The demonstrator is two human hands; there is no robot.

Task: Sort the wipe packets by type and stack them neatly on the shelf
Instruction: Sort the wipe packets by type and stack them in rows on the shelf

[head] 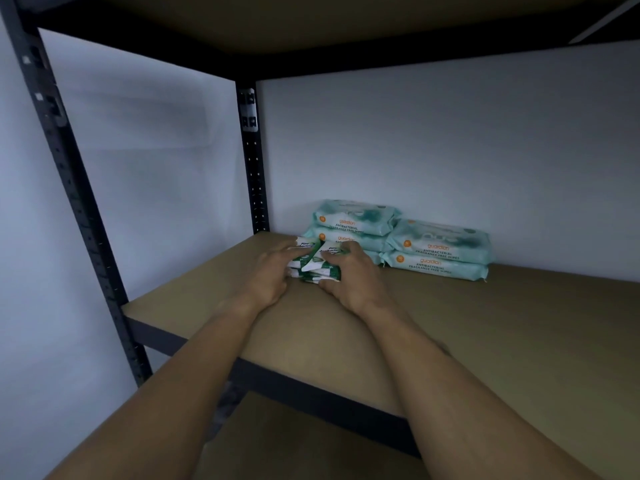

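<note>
Left hand (273,271), right hand (350,279) grip Pine packets (317,264) (guardian stacks (440,251) behind).

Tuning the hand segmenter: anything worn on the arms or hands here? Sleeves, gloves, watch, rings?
Nothing worn shows. The left hand and right hand have no gloves. Both forearms are uncovered to the frame edge, with no sleeves, watch or bands. No rings seen, though the green wipe packets hide part of each hand.

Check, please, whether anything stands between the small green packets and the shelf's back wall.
Yes: the taller teal stack sits right behind the green packets, which the left hand and right hand grip; leftward the shelf board is bare.
</note>
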